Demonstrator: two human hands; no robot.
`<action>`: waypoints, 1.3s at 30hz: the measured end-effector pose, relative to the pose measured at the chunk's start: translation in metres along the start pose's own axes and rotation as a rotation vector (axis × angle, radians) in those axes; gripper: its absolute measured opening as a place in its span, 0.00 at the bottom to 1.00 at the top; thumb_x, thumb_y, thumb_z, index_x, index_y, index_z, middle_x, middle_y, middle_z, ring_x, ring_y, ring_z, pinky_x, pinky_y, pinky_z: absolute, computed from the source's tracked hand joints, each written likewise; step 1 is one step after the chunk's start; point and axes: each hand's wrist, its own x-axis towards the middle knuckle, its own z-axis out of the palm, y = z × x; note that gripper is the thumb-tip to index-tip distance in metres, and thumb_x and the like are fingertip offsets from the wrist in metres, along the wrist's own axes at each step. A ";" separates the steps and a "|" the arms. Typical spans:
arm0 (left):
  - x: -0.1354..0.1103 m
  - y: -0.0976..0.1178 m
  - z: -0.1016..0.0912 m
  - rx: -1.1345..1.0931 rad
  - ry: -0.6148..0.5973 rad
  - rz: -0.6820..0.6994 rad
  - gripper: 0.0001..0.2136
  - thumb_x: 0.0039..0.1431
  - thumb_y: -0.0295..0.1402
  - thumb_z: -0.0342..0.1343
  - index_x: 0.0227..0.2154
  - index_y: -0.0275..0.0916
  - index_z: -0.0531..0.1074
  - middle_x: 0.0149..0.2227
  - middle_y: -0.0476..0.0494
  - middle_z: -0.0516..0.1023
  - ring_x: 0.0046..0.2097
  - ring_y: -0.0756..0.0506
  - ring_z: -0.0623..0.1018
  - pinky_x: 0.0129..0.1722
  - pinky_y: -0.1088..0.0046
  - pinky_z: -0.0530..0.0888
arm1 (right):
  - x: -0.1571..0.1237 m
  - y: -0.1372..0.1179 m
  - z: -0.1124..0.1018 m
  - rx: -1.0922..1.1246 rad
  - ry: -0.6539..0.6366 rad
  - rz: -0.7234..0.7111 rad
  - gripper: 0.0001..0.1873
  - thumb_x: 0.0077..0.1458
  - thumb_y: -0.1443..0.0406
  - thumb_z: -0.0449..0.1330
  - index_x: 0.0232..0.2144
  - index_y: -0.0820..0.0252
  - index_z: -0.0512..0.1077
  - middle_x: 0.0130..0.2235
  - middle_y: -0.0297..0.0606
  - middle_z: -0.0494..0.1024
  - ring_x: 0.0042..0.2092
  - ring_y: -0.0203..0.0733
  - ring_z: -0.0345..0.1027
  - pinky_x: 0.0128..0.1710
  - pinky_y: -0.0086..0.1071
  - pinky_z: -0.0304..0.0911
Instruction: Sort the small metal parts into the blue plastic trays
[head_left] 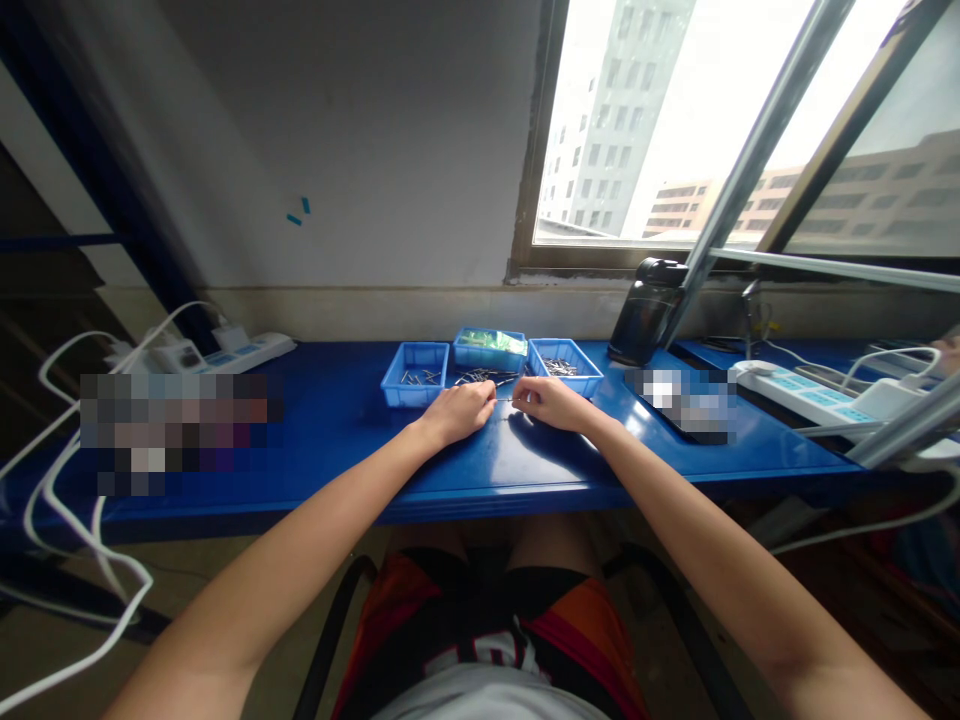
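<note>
Over the blue table (322,430), my left hand (466,410) and my right hand (551,403) face each other with a small gap between them. Fingers on both sides are pinched together. A thin, rod-like metal piece (504,400) spans the gap, its ends hidden in my fingertips. Just beyond lie several small dark metal parts (476,377), partly covered by my left hand. A blue bin (401,397) with a few slim metal pieces stands left of them. Another blue bin (591,382), on the right, holds a heap of similar pieces.
Behind sits a third blue bin (465,353) with a green packet (493,343). A black bottle (647,312) and a dark, partly blurred flat object (709,433) are to the right. Power strips (251,352) with white cables lie at both sides. Metal posts flank the table.
</note>
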 end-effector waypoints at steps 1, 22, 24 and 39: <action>0.000 0.000 -0.001 -0.004 -0.005 0.002 0.10 0.61 0.36 0.43 0.39 0.39 0.65 0.38 0.41 0.75 0.40 0.43 0.75 0.36 0.72 0.70 | 0.000 0.001 0.001 -0.002 0.001 0.008 0.06 0.49 0.63 0.56 0.28 0.60 0.70 0.25 0.33 0.72 0.26 0.32 0.62 0.29 0.26 0.57; 0.002 -0.008 0.005 -0.018 0.028 0.080 0.05 0.58 0.35 0.46 0.35 0.41 0.64 0.33 0.46 0.75 0.35 0.45 0.75 0.29 0.74 0.67 | 0.001 0.004 0.001 0.007 -0.002 0.005 0.05 0.46 0.65 0.58 0.28 0.60 0.68 0.25 0.31 0.70 0.26 0.32 0.60 0.28 0.25 0.56; 0.003 -0.009 0.006 -0.015 0.031 0.079 0.06 0.58 0.35 0.45 0.35 0.41 0.64 0.33 0.46 0.75 0.35 0.45 0.75 0.29 0.74 0.67 | 0.000 0.003 0.000 0.005 -0.001 0.010 0.05 0.46 0.64 0.58 0.28 0.60 0.69 0.25 0.32 0.70 0.26 0.32 0.60 0.28 0.25 0.56; 0.002 -0.007 0.008 0.027 0.028 0.028 0.12 0.63 0.38 0.38 0.39 0.40 0.64 0.34 0.42 0.76 0.37 0.41 0.76 0.33 0.70 0.70 | -0.001 0.001 -0.001 -0.004 0.012 0.012 0.15 0.55 0.58 0.50 0.32 0.62 0.71 0.25 0.34 0.73 0.25 0.32 0.60 0.26 0.25 0.54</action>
